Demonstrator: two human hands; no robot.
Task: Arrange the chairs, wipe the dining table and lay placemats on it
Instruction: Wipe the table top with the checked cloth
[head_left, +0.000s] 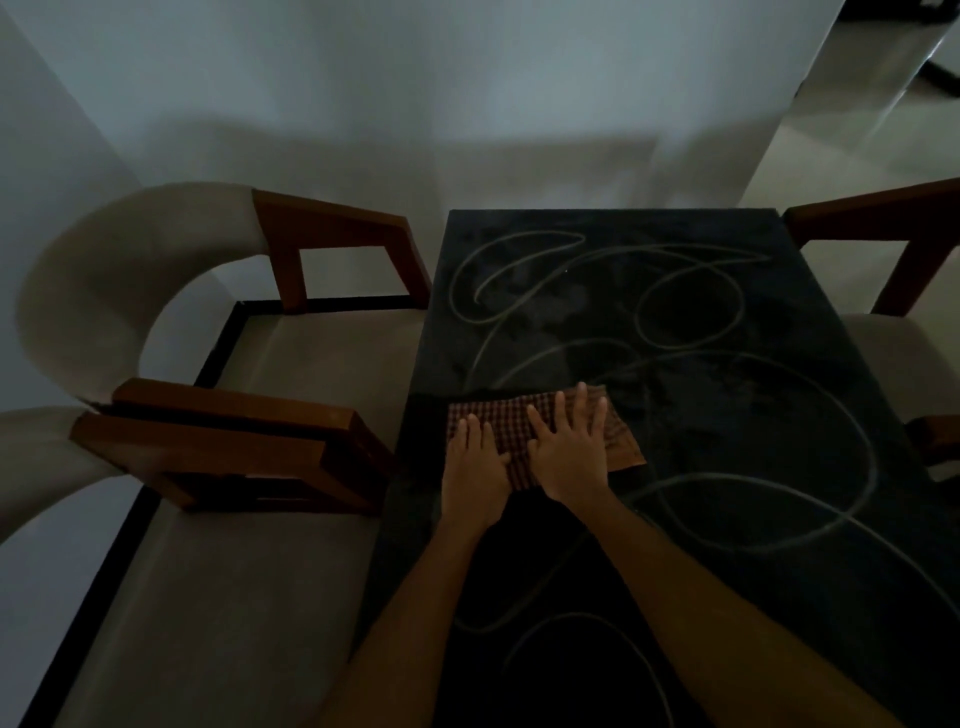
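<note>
two bare forearms reach up from 6 o'clock onto a dark table (727, 312) marked with pale looping lines. left hand (475, 457) lies flat, fingers close together, on the 9 o'clock end of a checked cloth (511, 410). right hand (569, 447) lies flat beside it, fingers spread, pressing the cloth's middle. the cloth sits near the table's centre, toward 9 o'clock.

likely risks: the cloth may bunch under uneven pressure and leave streaks, and dim light could hide missed patches.

counts: two hands, one cloth, one table. two chairs at 9 o'clock, far (332, 228) and near (218, 441). at 3 o'clock at least one more chair (883, 218). no placemats visible.
</note>
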